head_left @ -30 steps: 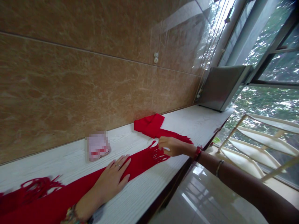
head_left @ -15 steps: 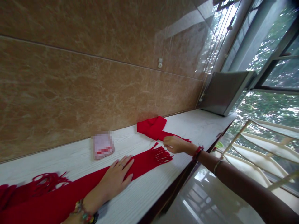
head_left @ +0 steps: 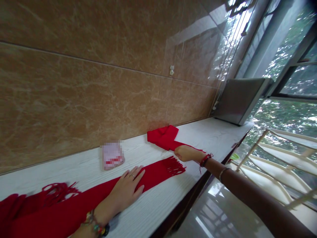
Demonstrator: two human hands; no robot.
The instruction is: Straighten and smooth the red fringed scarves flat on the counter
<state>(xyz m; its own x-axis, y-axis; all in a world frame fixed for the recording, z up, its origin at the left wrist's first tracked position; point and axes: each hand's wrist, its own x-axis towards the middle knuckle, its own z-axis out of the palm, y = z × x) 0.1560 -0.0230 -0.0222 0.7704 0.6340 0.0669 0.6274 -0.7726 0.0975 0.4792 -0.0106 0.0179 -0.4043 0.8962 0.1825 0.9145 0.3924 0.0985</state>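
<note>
A long red scarf [head_left: 74, 206] lies stretched along the white counter [head_left: 210, 134], its fringed end [head_left: 174, 167] pointing right. My left hand [head_left: 128, 188] rests flat on the scarf, fingers spread. My right hand [head_left: 185, 153] reaches across to a second, folded red scarf [head_left: 164, 137] by the wall; its fingers are curled on that scarf's fringed end. More red fringe [head_left: 58, 191] lies at the left.
A small pink packet [head_left: 112, 157] lies near the brown marble wall [head_left: 99, 82]. A grey box [head_left: 239, 99] stands at the counter's far end by the window. Wooden racks [head_left: 282, 155] stand past the counter's edge above a glossy floor.
My right hand left the long scarf's fringe and moved back to the folded scarf's fringe. My left hand stayed flat on the long scarf.
</note>
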